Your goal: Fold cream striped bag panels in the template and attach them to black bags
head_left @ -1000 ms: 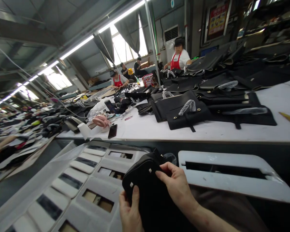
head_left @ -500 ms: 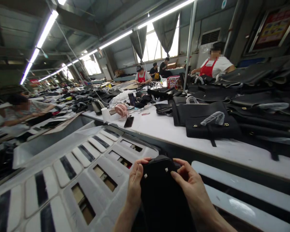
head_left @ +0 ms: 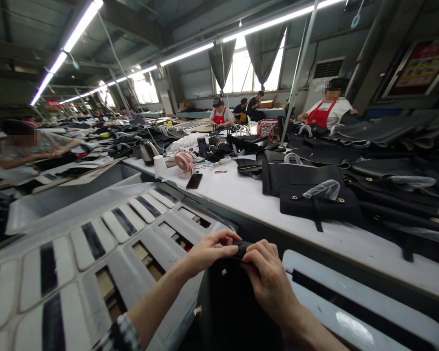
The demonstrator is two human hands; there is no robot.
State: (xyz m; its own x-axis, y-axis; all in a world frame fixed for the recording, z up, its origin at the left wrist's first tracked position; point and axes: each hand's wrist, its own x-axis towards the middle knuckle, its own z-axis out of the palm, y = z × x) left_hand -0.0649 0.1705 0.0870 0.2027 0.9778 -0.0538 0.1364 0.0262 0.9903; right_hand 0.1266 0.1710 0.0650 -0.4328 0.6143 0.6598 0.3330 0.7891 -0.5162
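Low centre, a black bag [head_left: 234, 307] is held beside slotted white trays [head_left: 120, 226]. Its top edge is pinched by left hand [head_left: 208, 251] and right hand [head_left: 269, 280], fingers [head_left: 227, 237] clenched on it. Beyond, a white bench [head_left: 241, 195] is piled with dark bags [head_left: 314, 197]. Workers [head_left: 219, 114] are seated under strip lights [head_left: 190, 51]. The bag's long axis runs top-down, top edge farthest.

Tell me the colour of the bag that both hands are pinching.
The bag is black; it shows best in the head view.

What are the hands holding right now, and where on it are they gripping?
Both hold the black leather-like bag by its top edge: the left hand and the right hand pinch that edge side by side with thumbs and fingertips.
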